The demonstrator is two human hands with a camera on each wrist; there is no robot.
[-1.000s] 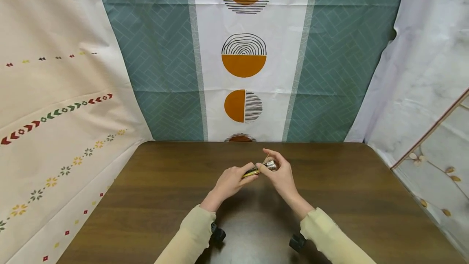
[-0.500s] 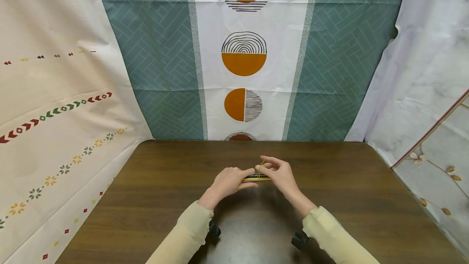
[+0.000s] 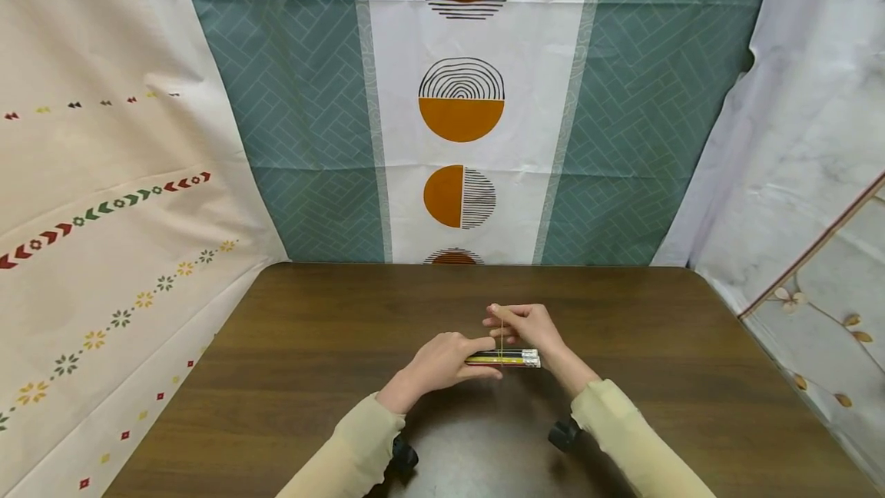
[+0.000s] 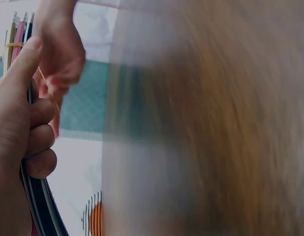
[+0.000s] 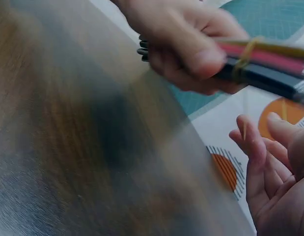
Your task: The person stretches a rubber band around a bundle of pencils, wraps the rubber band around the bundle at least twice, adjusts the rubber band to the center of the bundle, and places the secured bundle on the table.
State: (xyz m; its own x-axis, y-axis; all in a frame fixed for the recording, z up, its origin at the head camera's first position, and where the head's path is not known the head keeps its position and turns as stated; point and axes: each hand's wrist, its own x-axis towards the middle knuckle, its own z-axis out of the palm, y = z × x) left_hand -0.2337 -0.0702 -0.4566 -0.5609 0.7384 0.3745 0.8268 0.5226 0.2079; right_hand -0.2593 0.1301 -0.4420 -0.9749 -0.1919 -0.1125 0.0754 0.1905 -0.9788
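Observation:
My left hand [image 3: 442, 360] grips a bundle of pencils [image 3: 528, 360], its thumb and fingers wrapped round them in the left wrist view. The pencils are black, yellow and red, with pale-tipped ends pointing right. A thin yellowish rubber band [image 5: 244, 59] is looped round the bundle just beyond my left thumb. My right hand [image 3: 528, 325], above the pencils' ends, draws a strand of that band upward in a taut line. In the right wrist view the strand runs to a finger [image 5: 252, 137] of the right hand, whose thumb stands apart from it.
The bundle is held over a dark brown wooden table [image 3: 332, 313]. A teal and white patterned cloth [image 3: 304, 98] hangs behind its far edge. Pale patterned cloths line the left and right sides. Black cameras sit under both wrists.
The bundle has come down from a tilt to nearly level. My right hand has moved off the pencils' ends, uncovering them, and stretched the rubber band upward.

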